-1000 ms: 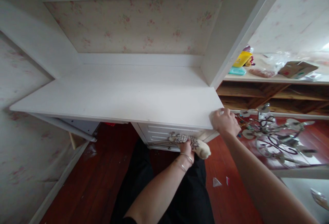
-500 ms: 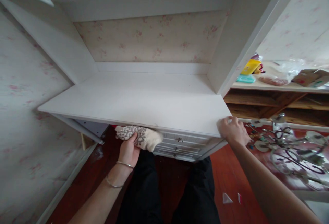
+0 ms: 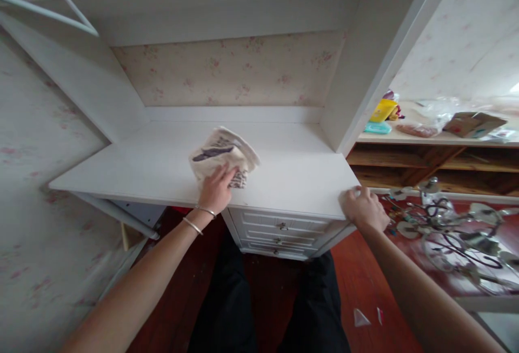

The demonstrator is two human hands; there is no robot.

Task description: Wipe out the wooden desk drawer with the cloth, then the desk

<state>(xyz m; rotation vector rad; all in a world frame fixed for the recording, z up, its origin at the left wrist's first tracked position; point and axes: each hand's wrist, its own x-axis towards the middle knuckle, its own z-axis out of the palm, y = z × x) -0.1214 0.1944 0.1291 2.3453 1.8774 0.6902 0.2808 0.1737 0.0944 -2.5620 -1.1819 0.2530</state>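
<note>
My left hand (image 3: pixel 217 188), with two bangles on its wrist, presses a cream and brown patterned cloth (image 3: pixel 208 166) onto the white desk top (image 3: pixel 284 164). The cloth is bunched and partly folded, with a dark purple patch showing on its far side. The fingers lie over its near part. At the desk's front right corner, my right hand (image 3: pixel 365 208) is closed around the edge, its fingers curled. A small pale spot shows by those fingers; I cannot tell what it is.
White drawers (image 3: pixel 279 228) stand under the desk, and a white hutch panel (image 3: pixel 365 61) rises at its right. A metal chandelier (image 3: pixel 458 234) lies to the right. A wooden shelf unit (image 3: pixel 401 155) carries bags and a cardboard box (image 3: pixel 472 125). Plastic scraps (image 3: pixel 360 318) lie on the red floor.
My left hand has brought the cloth up from below the desk's front edge onto the desk top, where it is spread wider. My right hand has stayed at the corner. The view has shifted slightly.
</note>
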